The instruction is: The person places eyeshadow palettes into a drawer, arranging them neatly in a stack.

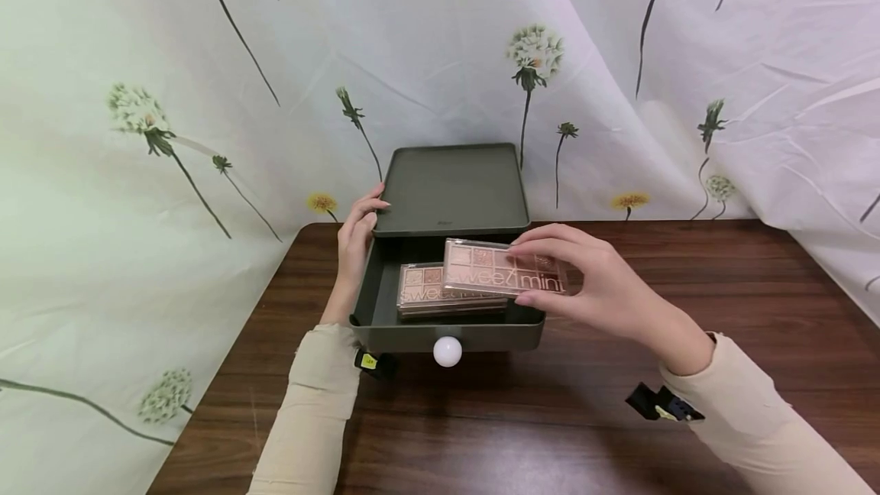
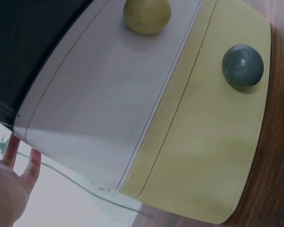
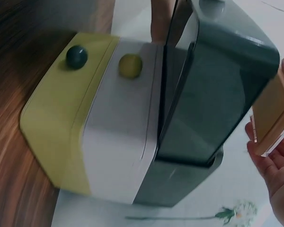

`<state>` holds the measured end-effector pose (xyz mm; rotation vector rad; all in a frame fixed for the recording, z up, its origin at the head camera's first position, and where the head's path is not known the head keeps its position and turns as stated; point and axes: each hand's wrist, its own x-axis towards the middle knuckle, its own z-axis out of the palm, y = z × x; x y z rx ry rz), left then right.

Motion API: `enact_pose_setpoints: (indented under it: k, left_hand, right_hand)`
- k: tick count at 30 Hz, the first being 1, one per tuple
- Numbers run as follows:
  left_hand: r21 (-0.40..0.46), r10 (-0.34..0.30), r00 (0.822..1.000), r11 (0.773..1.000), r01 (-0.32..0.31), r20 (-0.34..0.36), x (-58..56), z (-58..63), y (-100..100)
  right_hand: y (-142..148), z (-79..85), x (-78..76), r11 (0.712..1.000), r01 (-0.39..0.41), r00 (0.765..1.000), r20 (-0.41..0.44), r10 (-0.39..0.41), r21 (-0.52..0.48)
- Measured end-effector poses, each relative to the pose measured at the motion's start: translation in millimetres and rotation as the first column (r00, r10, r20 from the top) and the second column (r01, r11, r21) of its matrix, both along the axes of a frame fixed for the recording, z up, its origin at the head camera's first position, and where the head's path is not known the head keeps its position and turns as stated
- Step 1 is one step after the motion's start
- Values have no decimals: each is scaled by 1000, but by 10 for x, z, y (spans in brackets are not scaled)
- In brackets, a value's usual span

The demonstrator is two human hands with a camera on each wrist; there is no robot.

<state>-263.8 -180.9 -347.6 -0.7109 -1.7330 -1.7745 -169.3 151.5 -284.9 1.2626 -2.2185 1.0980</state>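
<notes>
My right hand (image 1: pixel 605 281) pinches a clear-lidded eyeshadow palette (image 1: pixel 470 270), thumb on the near edge and fingers over the far one. It is tilted slightly and overlaps the opening of a pulled-out dark green drawer (image 1: pixel 385 338) with a white knob (image 1: pixel 448 351). Inside lie more palettes of the same look (image 1: pixel 419 294), stacked and partly covered by the held one. My left hand (image 1: pixel 354 243) rests along the left side of the drawer cabinet (image 1: pixel 454 189), its fingertips at the edge of the green top. Those fingers (image 2: pixel 34 165) look loosely extended in the left wrist view.
Below the green drawer are a white drawer (image 2: pixel 94 109) with a yellow knob and a yellow drawer (image 2: pixel 199 156) with a dark green knob, both closed. The cabinet stands on a dark wooden table (image 1: pixel 687 312), against a dandelion-printed cloth (image 1: pixel 440 59).
</notes>
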Motion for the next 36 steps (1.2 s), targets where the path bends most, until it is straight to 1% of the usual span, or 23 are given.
enact_pose_setpoints:
  k: [5, 8, 11, 14, 18, 22, 28, 33, 36]
  left_hand:
    - [-4, -5, 1000, 1000, 5, 6, -3, -7, -6]
    - [-2, -9, 1000, 1000, 9, 16, -3, -8, -11]
    - [5, -1, 1000, 1000, 1, 20, 1, -3, -9]
    - [15, 0, 1000, 1000, 0, 15, 9, 5, -4]
    - [13, -8, 1000, 1000, 7, 16, 25, 11, -2]
    - [12, -17, 1000, 1000, 16, 26, 41, 15, -4]
    - [22, -25, 999, 999, 25, 21, 36, 9, 0]
    - [19, -15, 1000, 1000, 15, 1, 21, -2, -2]
    - [16, -12, 1000, 1000, 12, -8, 10, -7, -4]
  right_hand:
    - [-168, 28, -21, 999, -33, 999, 12, 33, 36]
    - [-248, 51, -38, 997, -35, 999, 10, 35, 63]
    - [-322, 76, -66, 994, -33, 999, 8, 32, 100]
    - [-388, 97, -96, 990, -39, 999, 27, 35, 138]
    - [-456, 124, -124, 981, -37, 996, 83, 21, 190]
    - [-510, 147, -149, 970, -20, 994, 111, -7, 241]
    - [-564, 166, -185, 959, -14, 993, 116, -19, 282]
    - [-586, 162, -215, 946, -8, 993, 116, -31, 324]
    - [-587, 154, -221, 937, -1, 994, 101, -37, 349]
